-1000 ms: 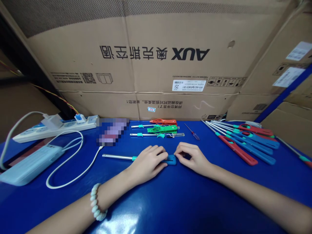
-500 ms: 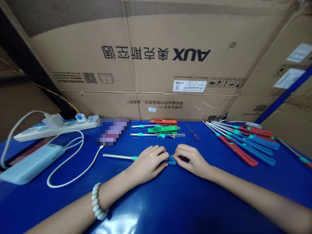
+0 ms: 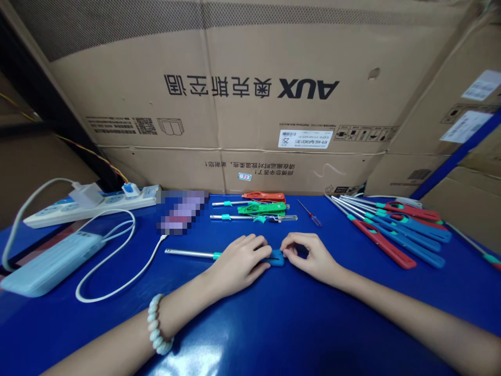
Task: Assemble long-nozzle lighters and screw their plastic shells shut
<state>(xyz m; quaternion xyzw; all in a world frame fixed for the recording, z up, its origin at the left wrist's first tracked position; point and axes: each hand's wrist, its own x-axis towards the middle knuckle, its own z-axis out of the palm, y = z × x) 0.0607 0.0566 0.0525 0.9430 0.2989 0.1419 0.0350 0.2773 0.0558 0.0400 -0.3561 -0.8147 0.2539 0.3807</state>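
Note:
A long-nosed gas lighter with a blue handle (image 3: pixel 277 258) lies across the blue table in front of me, its silver tube (image 3: pixel 188 253) pointing left. My left hand (image 3: pixel 240 262) wraps over the handle's middle and hides most of it. At the handle's right end, the thumb and forefinger of my right hand (image 3: pixel 311 257) are pinched together against the edge, with a round gap behind the fingertips. Behind my hands lie two lighters in parts, one with an orange handle shell (image 3: pixel 264 197), the other with a green handle shell (image 3: pixel 264 209).
A small screwdriver (image 3: pixel 314 218) lies behind my right hand. Several red and blue lighters (image 3: pixel 407 235) fan out at the right. On the left are a power bank (image 3: pixel 55 261), a white cable (image 3: pixel 133 284) and a power strip (image 3: pixel 50 213). A large cardboard box (image 3: pixel 250 125) walls off the back.
My right hand's fingers have opened into a rounder pinch, and its fingertips have shifted slightly right at the handle's end. My left hand and the blue lighter stay almost in place.

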